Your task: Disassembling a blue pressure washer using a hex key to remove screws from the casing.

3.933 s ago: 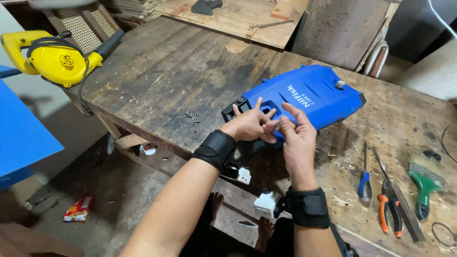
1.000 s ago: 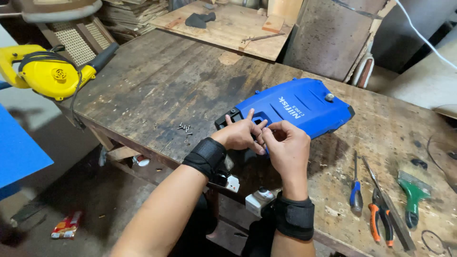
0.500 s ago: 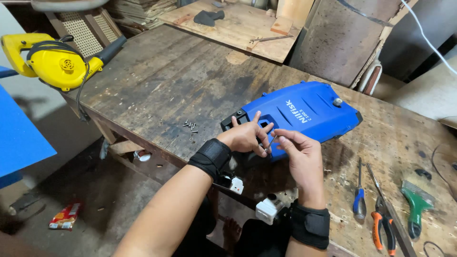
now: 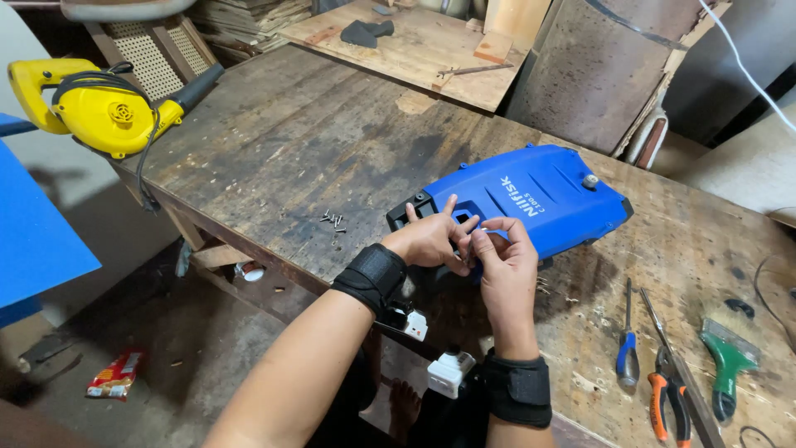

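Hands meet at near end of blue plastic housing (image 4: 531, 199), which lies flat on worn wooden workbench (image 4: 315, 141), close to its front edge; left hand (image 4: 431, 241) rests on the housing's dark end piece, fingers spread and partly curled, index raised; right hand (image 4: 503, 261) pinches something small between thumb and fingertips right beside the left thumb; what it is cannot be told, too small and half hidden; both wrists wear black wrist wraps (image 4: 371, 278); neither hand wraps the housing itself, they only press and pinch at its edge.

Small pile of loose screws (image 4: 333, 220) sits on the bench left of the left hand, apart from it; blue-handled screwdriver (image 4: 628, 353), orange-handled pliers (image 4: 667, 390) and green-handled brush (image 4: 725, 357) lie to the right, well apart from both hands; yellow blower (image 4: 99, 104) sits at far left corner, cable hanging over the edge.

Judgement on doing this well: keep left hand planted as the brace so the housing does not slide on the bench; keep the pinch short and close to the fingertips, small parts drop easily near a bench edge; work directly over the bench, not over the gap below; keep loose screws grouped where they are, away from elbows; head directly above the joint, since the fingers shade it.
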